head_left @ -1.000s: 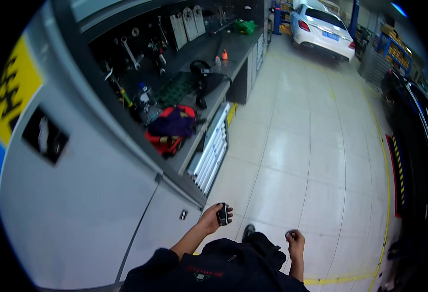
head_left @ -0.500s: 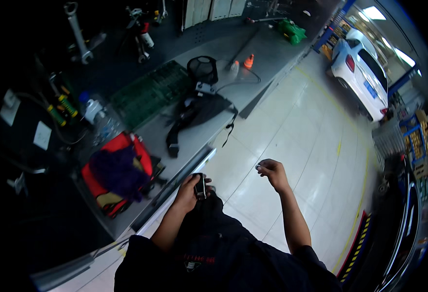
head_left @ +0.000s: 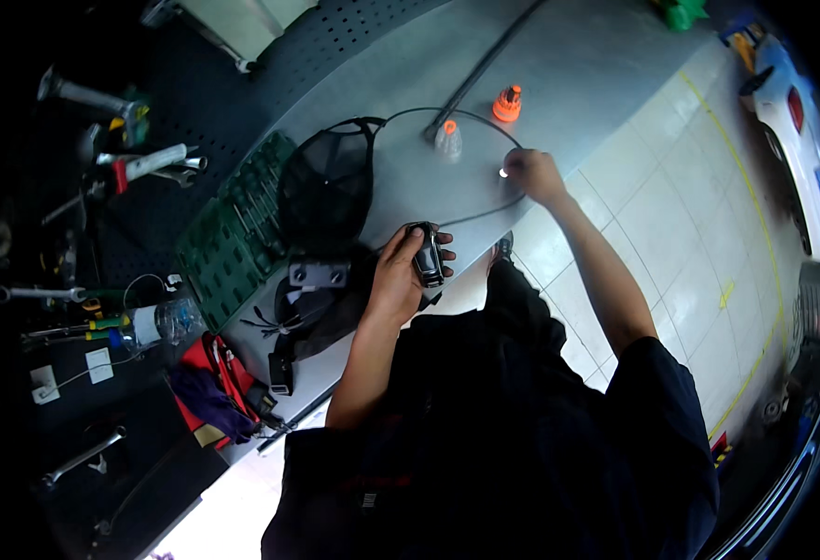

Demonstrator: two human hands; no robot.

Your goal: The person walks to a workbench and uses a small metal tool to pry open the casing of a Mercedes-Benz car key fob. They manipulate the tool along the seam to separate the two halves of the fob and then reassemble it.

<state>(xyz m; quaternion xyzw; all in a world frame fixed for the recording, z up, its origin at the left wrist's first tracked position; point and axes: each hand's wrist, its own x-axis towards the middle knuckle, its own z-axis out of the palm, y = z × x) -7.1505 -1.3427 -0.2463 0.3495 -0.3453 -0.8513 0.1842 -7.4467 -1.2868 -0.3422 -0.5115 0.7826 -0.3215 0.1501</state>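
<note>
Clock directions are read from my left grip.

Item: my left grip (head_left: 399,277), bare, curled closed around a black handheld device (head_left: 427,256); the thumb lies along the device, and fingertips show at its 3 o'clock side. The device is glossy and sits above the near edge of the grey tabletop (head_left: 606,70).

Item: my right grip (head_left: 536,175), at 2 o'clock, thumb and fingertips together, pinching a small bright piece (head_left: 503,173); too small to tell its kind. A thin black cable (head_left: 487,119) curves just beside it; contact cannot be told.

Item: orange cone-shaped piece (head_left: 507,105), upright, at 1 o'clock.

Item: clear piece with orange top (head_left: 448,142), between 12 and 1.

Item: black mesh piece (head_left: 326,182), at 11 o'clock, partly over an open green case (head_left: 219,257).

Item: grey block (head_left: 319,273), at 9 o'clock, beside black straps (head_left: 321,322).

Item: red and purple cloth bundle (head_left: 214,392), at 8 o'clock.

Item: clear plastic bottle (head_left: 172,321), between 8 and 9, lying on its side.

Item: white car (head_left: 792,140), between 2 and 3, well apart, on the tiled floor (head_left: 681,261).
</note>
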